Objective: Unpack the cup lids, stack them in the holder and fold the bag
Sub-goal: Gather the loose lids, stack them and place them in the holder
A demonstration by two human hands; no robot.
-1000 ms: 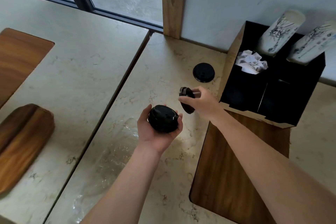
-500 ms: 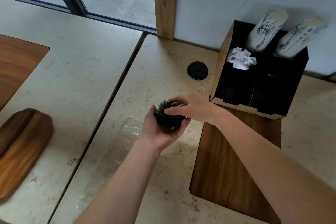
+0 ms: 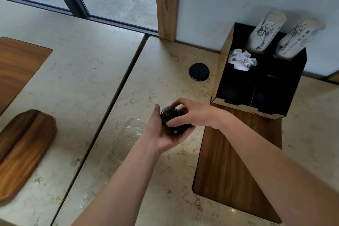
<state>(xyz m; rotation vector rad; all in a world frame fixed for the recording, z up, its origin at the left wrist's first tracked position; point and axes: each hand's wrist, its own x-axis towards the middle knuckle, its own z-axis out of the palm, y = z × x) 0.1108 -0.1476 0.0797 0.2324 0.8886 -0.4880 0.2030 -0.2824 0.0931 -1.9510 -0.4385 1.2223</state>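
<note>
Looking down from the head camera, I see both bare hands meeting over a pale marble counter (image 3: 102, 82). My left hand (image 3: 163, 134) cups a stack of black cup lids (image 3: 172, 117) from below, fingers curled up around it. My right hand (image 3: 192, 113) reaches in from the right, thumb and fingers closed on the stack's upper part. A clear plastic bag (image 3: 124, 141) lies flat on the counter just beneath the left wrist. One single black lid (image 3: 199, 71) rests apart on the counter, just beside the black holder (image 3: 220, 68). Crumpled white paper (image 3: 242, 59) and two printed cup stacks (image 3: 266, 33) sit in the holder's back compartments.
</note>
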